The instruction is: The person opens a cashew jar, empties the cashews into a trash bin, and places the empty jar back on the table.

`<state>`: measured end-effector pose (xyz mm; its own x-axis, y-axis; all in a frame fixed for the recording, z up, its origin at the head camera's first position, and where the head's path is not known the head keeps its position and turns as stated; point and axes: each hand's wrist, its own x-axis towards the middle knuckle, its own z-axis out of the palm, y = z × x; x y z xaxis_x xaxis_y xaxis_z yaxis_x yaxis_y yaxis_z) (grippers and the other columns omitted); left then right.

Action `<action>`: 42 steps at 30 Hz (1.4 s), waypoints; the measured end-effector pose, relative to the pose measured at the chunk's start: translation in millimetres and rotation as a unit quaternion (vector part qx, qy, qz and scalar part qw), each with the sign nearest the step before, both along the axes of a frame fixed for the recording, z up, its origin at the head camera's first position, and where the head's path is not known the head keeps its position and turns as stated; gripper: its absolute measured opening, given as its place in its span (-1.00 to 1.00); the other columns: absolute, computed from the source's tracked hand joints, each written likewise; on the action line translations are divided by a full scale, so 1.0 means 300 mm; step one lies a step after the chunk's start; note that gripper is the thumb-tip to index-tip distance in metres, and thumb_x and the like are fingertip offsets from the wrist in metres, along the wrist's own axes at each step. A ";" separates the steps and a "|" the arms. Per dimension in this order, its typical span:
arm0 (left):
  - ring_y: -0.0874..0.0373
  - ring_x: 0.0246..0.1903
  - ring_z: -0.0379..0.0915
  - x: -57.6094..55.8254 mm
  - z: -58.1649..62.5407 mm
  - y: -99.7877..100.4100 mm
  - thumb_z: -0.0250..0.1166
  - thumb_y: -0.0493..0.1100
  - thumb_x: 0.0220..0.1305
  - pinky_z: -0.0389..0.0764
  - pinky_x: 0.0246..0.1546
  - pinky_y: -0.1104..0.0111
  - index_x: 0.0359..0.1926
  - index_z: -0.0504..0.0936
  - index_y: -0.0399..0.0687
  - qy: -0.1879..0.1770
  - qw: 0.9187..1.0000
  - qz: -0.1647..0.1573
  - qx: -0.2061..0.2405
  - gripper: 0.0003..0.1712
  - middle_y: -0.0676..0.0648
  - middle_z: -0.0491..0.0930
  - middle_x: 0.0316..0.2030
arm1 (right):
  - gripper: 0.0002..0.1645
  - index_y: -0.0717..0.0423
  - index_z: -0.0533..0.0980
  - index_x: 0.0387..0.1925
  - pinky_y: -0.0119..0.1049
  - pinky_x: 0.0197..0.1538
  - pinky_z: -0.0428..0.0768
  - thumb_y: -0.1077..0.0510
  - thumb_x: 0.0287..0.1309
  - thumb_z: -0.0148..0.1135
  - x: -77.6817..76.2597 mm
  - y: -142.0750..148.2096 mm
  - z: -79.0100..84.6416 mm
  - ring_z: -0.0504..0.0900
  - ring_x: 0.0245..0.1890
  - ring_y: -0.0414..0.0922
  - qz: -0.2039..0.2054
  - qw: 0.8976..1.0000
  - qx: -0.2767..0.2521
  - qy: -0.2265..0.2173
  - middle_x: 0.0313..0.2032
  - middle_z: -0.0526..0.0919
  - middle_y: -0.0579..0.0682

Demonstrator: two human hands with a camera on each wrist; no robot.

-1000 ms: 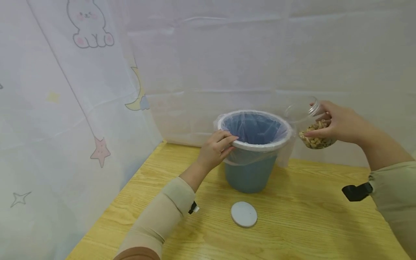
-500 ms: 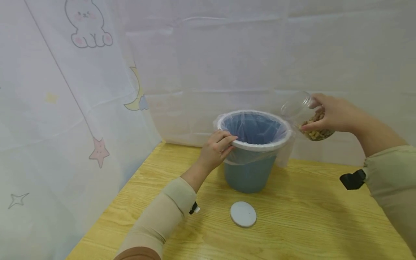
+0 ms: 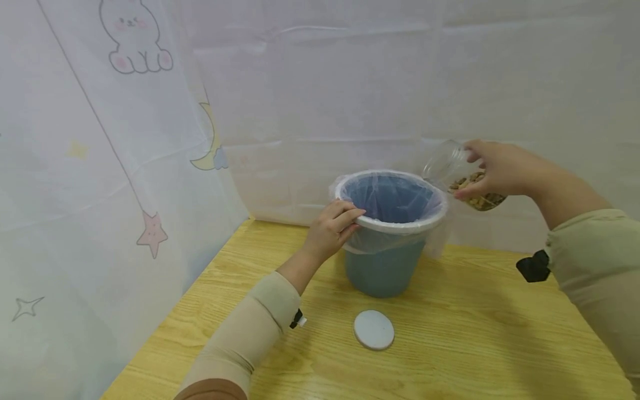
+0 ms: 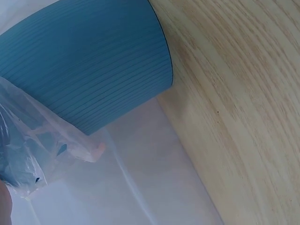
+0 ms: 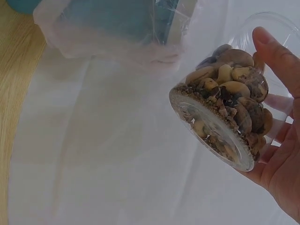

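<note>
A blue trash bin (image 3: 382, 269) with a white rim stands on the table, lined with a clear plastic bag (image 4: 35, 136). My left hand (image 3: 330, 229) grips the near left of its rim, fingers over the top and thumb outside. In my right hand (image 3: 507, 168) is a clear jar (image 3: 442, 162), tilted with its mouth toward the bin, close to the right side of the rim. Nuts (image 5: 234, 91), some cashew-shaped, with dark crumbs, lie in the lower part of the jar. The right wrist view shows the thumb on one side and the fingers behind it.
A flat white round disc (image 3: 374, 330) lies on the wood-grain table (image 3: 450, 344) in front of the bin. Behind it hangs a pale cloth backdrop (image 3: 320, 100), with a printed sheet (image 3: 75, 194) on the left.
My right hand has moved left and slightly up with the jar, bringing its mouth up to the bin's right rim. The left hand and the bin have stayed in place.
</note>
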<state>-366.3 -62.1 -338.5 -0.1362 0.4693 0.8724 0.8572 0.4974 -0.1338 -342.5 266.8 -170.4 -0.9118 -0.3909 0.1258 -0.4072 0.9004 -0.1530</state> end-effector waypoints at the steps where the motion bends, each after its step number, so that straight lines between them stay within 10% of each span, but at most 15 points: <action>1: 0.11 -0.12 0.43 0.000 0.000 -0.001 0.31 -0.13 0.11 0.38 0.06 0.37 -0.06 0.59 -0.09 -0.001 1.000 -0.001 -0.001 -0.67 -0.06 0.52 -0.18 | 0.42 0.28 -0.19 0.38 0.23 -0.05 0.36 -0.40 -0.26 0.33 -0.001 -0.003 0.000 0.33 0.07 0.32 0.000 1.000 0.004 -0.004 0.18 0.24 0.37; 42: 0.14 -0.12 0.41 -0.014 -0.004 -0.006 0.29 -0.15 0.12 0.39 0.01 0.40 -0.05 0.60 -0.09 -0.022 0.999 -0.036 0.003 -0.66 -0.04 0.53 -0.16 | 0.35 0.26 -0.09 0.37 0.31 0.03 0.23 -0.39 -0.24 0.33 -0.021 -0.033 0.000 0.21 0.07 0.44 0.011 0.990 0.133 0.050 0.19 0.12 0.46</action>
<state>-370.4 -64.0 -339.8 -0.1403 0.4748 0.8688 0.8957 0.4348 -0.0930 -348.8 256.9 -170.5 -0.8911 -0.4415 0.1050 -0.4278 0.8944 0.1304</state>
